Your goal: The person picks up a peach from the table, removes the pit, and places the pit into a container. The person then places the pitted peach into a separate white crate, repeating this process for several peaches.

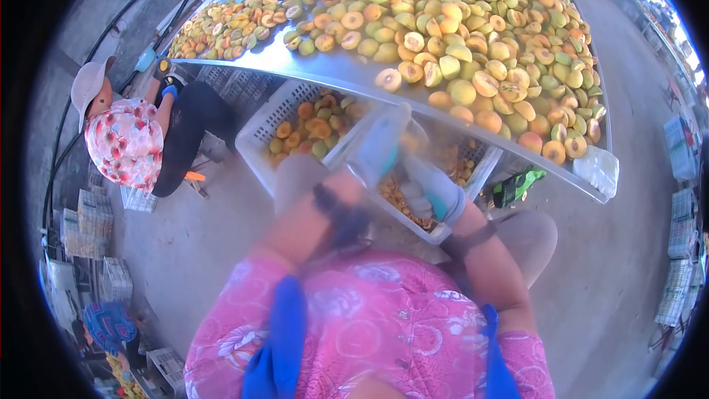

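Observation:
My left hand (pixel 378 149), in a pale glove, is smeared by motion near the metal table's front edge, above the gap between two crates. Its fingers cannot be made out. Just right of it, my right hand (pixel 432 191), in a grey and teal glove, hangs over the right crate (pixel 413 230) with its fingers curled. Whatever it may hold is hidden. Small orange-brown pieces (pixel 402 196) lie in that crate. A white crate (pixel 255 140) on the left contains apricot-like fruit halves (pixel 310 129). More halved fruit (pixel 473 37) is heaped on the metal table (pixel 295 66).
A seated person (pixel 125 133) in a cap works at the table's left end. Another person (pixel 111 329) is at lower left. Stacked crates (pixel 88 225) stand along the left, and more crates (pixel 681 148) along the right. A clear plastic container (pixel 595 170) sits at the table's corner.

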Demonstrator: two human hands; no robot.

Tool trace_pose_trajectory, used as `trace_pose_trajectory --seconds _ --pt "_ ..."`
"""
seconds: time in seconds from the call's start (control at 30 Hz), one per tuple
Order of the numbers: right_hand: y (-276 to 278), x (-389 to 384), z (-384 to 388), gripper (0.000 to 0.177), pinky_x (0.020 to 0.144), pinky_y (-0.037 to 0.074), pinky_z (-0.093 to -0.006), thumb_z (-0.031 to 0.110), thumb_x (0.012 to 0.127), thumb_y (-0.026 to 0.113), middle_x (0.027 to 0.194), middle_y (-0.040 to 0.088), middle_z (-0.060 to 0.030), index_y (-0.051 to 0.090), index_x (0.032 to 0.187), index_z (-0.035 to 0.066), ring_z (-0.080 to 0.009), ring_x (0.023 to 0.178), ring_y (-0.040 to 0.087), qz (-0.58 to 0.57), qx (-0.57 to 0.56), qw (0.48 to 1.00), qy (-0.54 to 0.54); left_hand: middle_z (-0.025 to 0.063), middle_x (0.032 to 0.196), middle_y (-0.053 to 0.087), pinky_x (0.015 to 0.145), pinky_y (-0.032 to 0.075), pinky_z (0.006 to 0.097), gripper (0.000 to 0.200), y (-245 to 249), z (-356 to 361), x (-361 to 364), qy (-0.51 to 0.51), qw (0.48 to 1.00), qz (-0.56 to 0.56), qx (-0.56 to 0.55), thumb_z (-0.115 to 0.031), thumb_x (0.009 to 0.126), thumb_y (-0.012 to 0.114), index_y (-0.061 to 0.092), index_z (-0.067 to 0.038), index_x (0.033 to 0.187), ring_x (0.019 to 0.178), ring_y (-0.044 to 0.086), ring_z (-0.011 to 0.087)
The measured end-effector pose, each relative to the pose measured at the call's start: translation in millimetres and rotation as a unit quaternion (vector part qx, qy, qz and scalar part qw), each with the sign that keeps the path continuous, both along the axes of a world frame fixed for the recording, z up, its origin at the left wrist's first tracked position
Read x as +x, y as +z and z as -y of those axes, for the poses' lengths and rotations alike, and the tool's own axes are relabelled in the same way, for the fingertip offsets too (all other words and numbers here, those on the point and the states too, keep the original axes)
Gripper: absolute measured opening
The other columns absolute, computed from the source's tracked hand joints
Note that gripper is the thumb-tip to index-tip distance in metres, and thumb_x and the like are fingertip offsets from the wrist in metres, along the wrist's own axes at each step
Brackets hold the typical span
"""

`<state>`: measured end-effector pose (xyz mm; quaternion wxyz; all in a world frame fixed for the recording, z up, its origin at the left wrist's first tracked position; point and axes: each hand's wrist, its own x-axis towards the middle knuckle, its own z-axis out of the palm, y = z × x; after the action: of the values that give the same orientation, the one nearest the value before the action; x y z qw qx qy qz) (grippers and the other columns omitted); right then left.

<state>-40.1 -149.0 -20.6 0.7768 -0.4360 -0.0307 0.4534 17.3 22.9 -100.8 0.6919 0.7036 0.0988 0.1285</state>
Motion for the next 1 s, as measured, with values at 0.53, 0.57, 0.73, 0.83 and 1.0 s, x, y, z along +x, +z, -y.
trace_pose_trajectory --seconds 0.53,0.57,0.73,0.83,1.0 --pt "0 -17 -10 0.034 0.028 0.019 -0.0197 0.042 0.105 0.037 0.056 0.031 0.0089 0.050 0.099 0.012 -0.0014 0.033 0.026 -0.250 0.266 0.928 0.077 0.0099 0.086 0.064 0.067 0.055 0.0358 0.047 82 -5 -42 -0.270 0.916 -0.088 -0.283 -0.054 0.097 0.049 0.059 -0.009 0.095 0.076 0.064 0.0252" --pt "-2 -18 -10 0.035 0.028 0.019 -0.0196 0.044 0.105 0.037 0.056 0.032 0.0084 0.050 0.100 0.011 -0.0012 0.033 0.026 -0.272 0.284 0.916 0.078 0.0091 0.090 0.064 0.070 0.055 0.0371 0.046 84 -3 -45 -0.239 0.915 -0.109 -0.306 -0.054 0.097 0.050 0.059 -0.010 0.096 0.080 0.064 0.0253" --pt "7 -12 -16 0.039 0.028 0.019 -0.0190 0.045 0.105 0.034 0.059 0.033 0.0074 0.050 0.105 0.009 -0.0006 0.033 0.025 -0.231 0.373 0.892 0.112 0.0068 0.097 0.063 0.079 0.054 0.0428 0.041 23 -15 -22 -0.263 0.818 -0.060 -0.508 -0.049 0.098 0.052 0.059 -0.009 0.099 0.089 0.062 0.0244" --pt "4 -7 -8 0.040 0.029 0.020 -0.0186 0.044 0.105 0.033 0.061 0.035 0.0071 0.050 0.108 0.007 -0.0002 0.035 0.027 -0.232 0.463 0.848 0.111 0.0075 0.097 0.064 0.081 0.054 0.0377 0.039 32 -51 1 -0.136 0.944 0.083 -0.287 -0.041 0.099 0.053 0.057 -0.004 0.111 0.089 0.063 0.0233" --pt "-9 -2 -2 0.042 0.034 0.027 -0.0201 0.043 0.106 0.032 0.063 0.038 0.0065 0.053 0.112 0.007 -0.0020 0.038 0.032 -0.224 0.413 0.883 0.016 0.0133 0.112 0.066 0.097 0.046 0.0351 0.042 102 -106 17 0.066 0.984 0.031 0.164 -0.035 0.096 0.057 0.060 -0.003 0.123 0.109 0.060 0.0239"
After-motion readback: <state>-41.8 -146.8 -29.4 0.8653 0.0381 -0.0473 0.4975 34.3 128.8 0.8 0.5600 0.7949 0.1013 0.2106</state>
